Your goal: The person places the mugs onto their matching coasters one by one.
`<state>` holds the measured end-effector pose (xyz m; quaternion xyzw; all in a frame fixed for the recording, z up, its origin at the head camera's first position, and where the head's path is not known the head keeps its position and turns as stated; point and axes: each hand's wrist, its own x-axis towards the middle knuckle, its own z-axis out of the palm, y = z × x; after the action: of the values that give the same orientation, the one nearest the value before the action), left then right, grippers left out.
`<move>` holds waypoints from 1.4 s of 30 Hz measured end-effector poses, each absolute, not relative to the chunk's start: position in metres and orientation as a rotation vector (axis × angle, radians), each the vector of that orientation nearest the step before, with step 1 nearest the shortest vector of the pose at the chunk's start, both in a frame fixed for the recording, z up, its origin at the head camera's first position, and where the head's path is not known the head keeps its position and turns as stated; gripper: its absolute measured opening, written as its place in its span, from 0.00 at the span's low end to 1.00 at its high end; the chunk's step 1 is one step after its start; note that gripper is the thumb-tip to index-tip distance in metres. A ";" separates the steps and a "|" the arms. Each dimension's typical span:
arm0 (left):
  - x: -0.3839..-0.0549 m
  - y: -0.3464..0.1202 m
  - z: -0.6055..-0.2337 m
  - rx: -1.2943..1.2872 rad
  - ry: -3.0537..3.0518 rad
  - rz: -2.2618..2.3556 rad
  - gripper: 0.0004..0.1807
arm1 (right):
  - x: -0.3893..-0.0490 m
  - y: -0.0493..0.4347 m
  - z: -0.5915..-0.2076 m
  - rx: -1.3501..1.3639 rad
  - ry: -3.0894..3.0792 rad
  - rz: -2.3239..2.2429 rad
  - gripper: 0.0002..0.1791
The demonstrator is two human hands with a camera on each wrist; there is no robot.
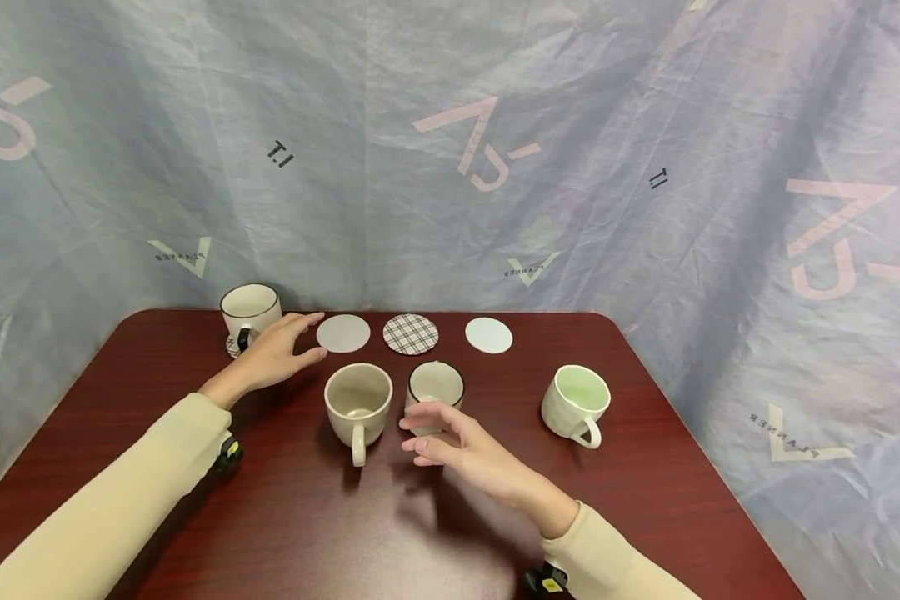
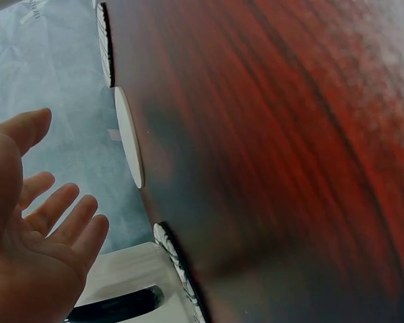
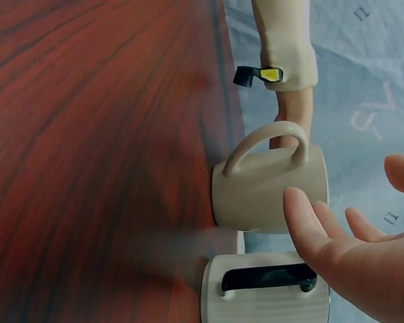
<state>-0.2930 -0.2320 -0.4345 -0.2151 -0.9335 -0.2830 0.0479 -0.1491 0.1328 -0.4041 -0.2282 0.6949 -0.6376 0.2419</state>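
My left hand [image 1: 273, 354] is held beside a white mug [image 1: 251, 302] with a black rim and black handle, fingers loosely extended and holding nothing. That mug stands on a patterned coaster [image 2: 178, 266] at the back left. In the head view my right hand [image 1: 476, 454] hovers before a second black-rimmed white mug [image 1: 437, 382], partly hiding it; its fingers are relaxed and grip nothing. The right wrist view shows this mug's black handle [image 3: 269, 276]. Left of it stands a beige mug [image 1: 358, 400], its handle facing me.
Along the back edge lie a plain pale coaster [image 1: 343, 333], a plaid coaster [image 1: 410, 333] and a white coaster [image 1: 489, 335]. A pale green-lined mug [image 1: 576, 404] stands at the right of the dark red table [image 1: 300, 517]. A printed cloth [image 1: 390, 150] hangs behind.
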 end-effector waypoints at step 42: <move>-0.330 -0.227 -0.467 -0.650 -2.926 -0.777 0.41 | -0.143 0.118 -0.428 -0.558 1.847 -1.736 0.27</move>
<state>-0.3304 -0.2275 -0.4674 -0.2100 -0.9447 -0.2510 0.0228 -0.1427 0.1175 -0.4282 -0.2069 0.6853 -0.6441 0.2695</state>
